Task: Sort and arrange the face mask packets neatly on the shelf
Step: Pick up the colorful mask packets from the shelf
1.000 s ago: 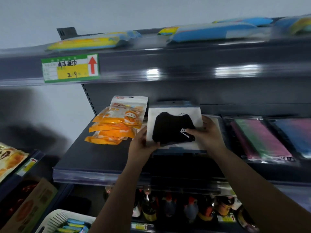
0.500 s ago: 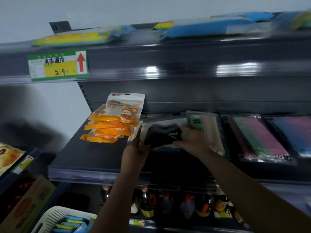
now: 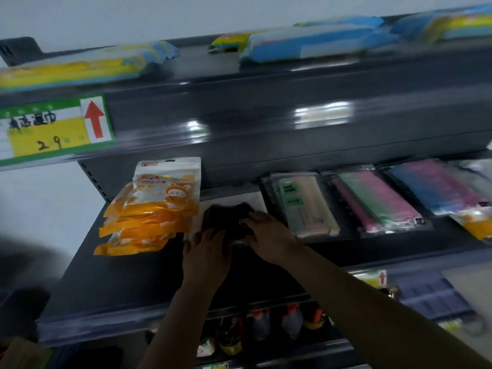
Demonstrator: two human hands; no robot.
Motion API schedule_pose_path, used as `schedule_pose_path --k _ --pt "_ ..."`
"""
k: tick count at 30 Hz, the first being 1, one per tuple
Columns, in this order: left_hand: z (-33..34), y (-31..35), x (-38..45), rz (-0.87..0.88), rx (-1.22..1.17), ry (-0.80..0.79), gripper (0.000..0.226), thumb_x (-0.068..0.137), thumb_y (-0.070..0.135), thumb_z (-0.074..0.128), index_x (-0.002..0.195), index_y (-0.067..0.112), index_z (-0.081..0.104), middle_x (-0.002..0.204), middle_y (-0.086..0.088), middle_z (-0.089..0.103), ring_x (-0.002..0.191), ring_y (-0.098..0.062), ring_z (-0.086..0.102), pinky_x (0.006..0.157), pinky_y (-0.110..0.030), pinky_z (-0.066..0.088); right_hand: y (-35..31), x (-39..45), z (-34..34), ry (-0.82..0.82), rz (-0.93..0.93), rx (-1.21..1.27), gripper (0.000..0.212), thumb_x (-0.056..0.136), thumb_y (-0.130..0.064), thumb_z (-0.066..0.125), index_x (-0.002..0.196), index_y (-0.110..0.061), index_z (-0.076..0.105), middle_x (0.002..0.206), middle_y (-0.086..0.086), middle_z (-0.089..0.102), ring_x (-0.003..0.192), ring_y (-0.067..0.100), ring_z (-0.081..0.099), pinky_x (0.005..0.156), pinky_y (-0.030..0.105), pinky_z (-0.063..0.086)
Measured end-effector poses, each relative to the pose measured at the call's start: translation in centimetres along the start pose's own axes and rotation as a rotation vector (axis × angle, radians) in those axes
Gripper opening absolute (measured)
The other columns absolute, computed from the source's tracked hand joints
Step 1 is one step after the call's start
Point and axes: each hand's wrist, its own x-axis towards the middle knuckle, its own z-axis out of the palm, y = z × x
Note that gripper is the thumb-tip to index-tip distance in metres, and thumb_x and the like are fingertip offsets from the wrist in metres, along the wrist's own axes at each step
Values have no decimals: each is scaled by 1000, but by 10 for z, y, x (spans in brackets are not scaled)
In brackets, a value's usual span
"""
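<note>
the dark shelf (image 3: 111, 278) carries everything here, so the rows on it set the standard for the packet in hand. toward its right edge lie the clear sleeves of coloured masks (image 3: 378, 201) and the beige face mask packet (image 3: 306, 206), each angled the same way, their back ends toward the rear wall. toward the left edge sits the fanned stack of orange packets (image 3: 149, 217), overlapping front to back. between that stack and the beige packet lies the black mask packet (image 3: 229, 217), flat on the shelf board, its white card showing behind the dark mask.

the left hand (image 3: 205, 254) rests on the packet's near edge, fingers laid forward over it. the right hand (image 3: 269, 235) covers its right side, fingertips curled onto the dark mask; blur hides whether they pinch it or only press.

to do this step well, i judge the packet should be slid back until its far edge lines up with its neighbours, kept just beside the orange stack without overlapping it, and squared before both hands let go.
</note>
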Motion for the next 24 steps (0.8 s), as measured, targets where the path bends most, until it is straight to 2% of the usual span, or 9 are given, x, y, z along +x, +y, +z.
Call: schedule_pose_path --k 3,4,6,8,15,24 --pt "-6 17 13 105 1 78 42 80 34 43 110 17 68 110 -7 68 104 -37 62 84 -47 49 2 -11 -15 131 53 -28 61 86 -44 41 136 -11 44 146 10 39 135 28 32 106 37 32" --pt "-9 26 17 118 1 78 39 84 32 46 114 18 66 114 -7 66 108 -37 60 87 -45 48 5 -16 -20 165 65 -64 58 84 -42 42 132 -11 47 142 9 43 131 29 37 103 36 32" --pt "-13 47 25 157 0 22 42 92 31 47 133 22 50 135 -4 53 126 -32 44 101 -40 38 18 -26 -31 210 91 -147 45 88 -31 48 129 -11 48 139 10 45 128 30 38 101 37 31" --pt "-12 68 30 209 20 31 47 94 31 44 140 22 40 143 0 43 133 -27 34 106 -38 31 36 -39 -43 244 134 -215 43 87 -26 50 127 -10 48 137 11 45 128 31 36 100 39 30" --pt "-7 169 27 306 34 48 48 93 32 43 140 23 38 142 3 43 133 -23 33 105 -35 29 120 -102 -82 308 302 -311 50 88 -27 50 134 -10 44 140 12 43 128 31 36 98 39 31" --pt "23 309 13 375 -75 31 49 94 34 41 142 25 35 144 5 41 133 -22 34 107 -34 30 239 -187 -114 324 446 -335 46 89 -30 46 133 -15 43 138 7 45 129 27 35 101 36 31"
